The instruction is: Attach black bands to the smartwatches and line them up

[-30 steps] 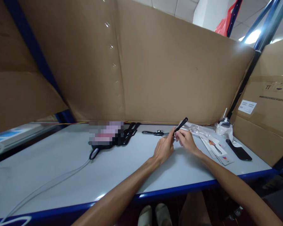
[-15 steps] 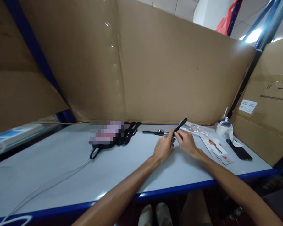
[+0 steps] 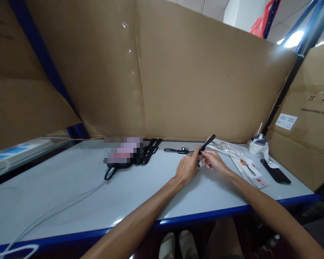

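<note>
My left hand [image 3: 188,167] is closed around a black spokeshave [image 3: 208,141], which is tilted with one handle pointing up and to the right. At the middle of that tool, the thumb and fingertips of my right hand [image 3: 214,162] pinch a small part that the fingers mostly hide. Just behind my left hand, a second black spokeshave [image 3: 172,150] lies flat on the table, its right end covered by the hand.
Black handled tools [image 3: 150,153] lie left of centre beside a pixelated item. To the right are clear plastic bags [image 3: 224,145], printed cards [image 3: 250,169], a black phone [image 3: 275,172] and a wrapped cup [image 3: 257,145]. Cardboard [image 3: 191,72] walls the back; a white cable [image 3: 70,199] crosses the left.
The fingers of my right hand have shifted and loosened slightly at the spokeshave's middle. My left hand keeps the same hold. The view has moved slightly.
</note>
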Demonstrator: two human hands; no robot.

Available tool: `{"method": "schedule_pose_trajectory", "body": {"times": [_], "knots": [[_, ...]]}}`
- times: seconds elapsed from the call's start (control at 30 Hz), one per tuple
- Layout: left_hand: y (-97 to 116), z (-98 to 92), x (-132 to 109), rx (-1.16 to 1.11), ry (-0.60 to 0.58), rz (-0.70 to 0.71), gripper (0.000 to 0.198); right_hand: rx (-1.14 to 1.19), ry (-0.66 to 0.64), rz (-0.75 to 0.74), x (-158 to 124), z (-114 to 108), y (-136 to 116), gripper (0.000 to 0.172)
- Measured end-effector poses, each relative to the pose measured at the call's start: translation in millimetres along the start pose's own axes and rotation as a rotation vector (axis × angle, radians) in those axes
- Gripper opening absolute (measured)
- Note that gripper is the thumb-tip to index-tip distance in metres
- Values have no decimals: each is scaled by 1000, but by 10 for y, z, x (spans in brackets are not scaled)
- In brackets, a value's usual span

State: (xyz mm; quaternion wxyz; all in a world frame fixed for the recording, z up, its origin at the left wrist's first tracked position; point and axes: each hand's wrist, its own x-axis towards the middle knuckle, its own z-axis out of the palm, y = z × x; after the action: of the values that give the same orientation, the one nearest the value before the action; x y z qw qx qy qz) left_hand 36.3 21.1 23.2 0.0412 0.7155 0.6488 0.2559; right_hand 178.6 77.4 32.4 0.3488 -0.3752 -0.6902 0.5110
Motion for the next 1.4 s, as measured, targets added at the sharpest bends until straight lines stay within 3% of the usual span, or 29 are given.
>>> {"method": "schedule_pose_trajectory", "body": {"times": [0.13,0.33,0.43,0.53,0.67,0.77,0.83,0.97,1.03,1.1,1.23,1.4], "knots": [[16,-31,-3,24,21,-21,76,-616,284,-402,-74,31,-8,23],[26,-40,-13,59,-6,-12,78,-904,331,-441,-98,8,-14,21],[22,-5,-13,59,3,1,80,-877,316,-454,-84,2,-1,21],[26,14,-13,64,-3,15,81,-625,255,-418,-56,12,8,28],[29,6,-13,87,-38,-3,84,2,17,-63,13,-22,-17,26],[21,-4,-10,93,-37,-8,82,233,-140,165,57,-72,-35,21],[19,-14,-10,86,-42,-4,82,146,-103,136,61,-83,-24,23],[23,-39,-12,90,-37,-20,80,-422,191,-311,5,-53,29,20],[23,-44,-12,101,-21,-14,79,-676,231,-463,-32,-43,43,16],[20,-39,-12,109,-16,2,79,-816,210,-506,-57,-46,42,17],[19,-18,-14,94,-23,31,81,-818,201,-488,-60,-50,26,26],[26,-37,-32,90,-20,28,82,-460,168,-400,-52,3,24,35]]}}
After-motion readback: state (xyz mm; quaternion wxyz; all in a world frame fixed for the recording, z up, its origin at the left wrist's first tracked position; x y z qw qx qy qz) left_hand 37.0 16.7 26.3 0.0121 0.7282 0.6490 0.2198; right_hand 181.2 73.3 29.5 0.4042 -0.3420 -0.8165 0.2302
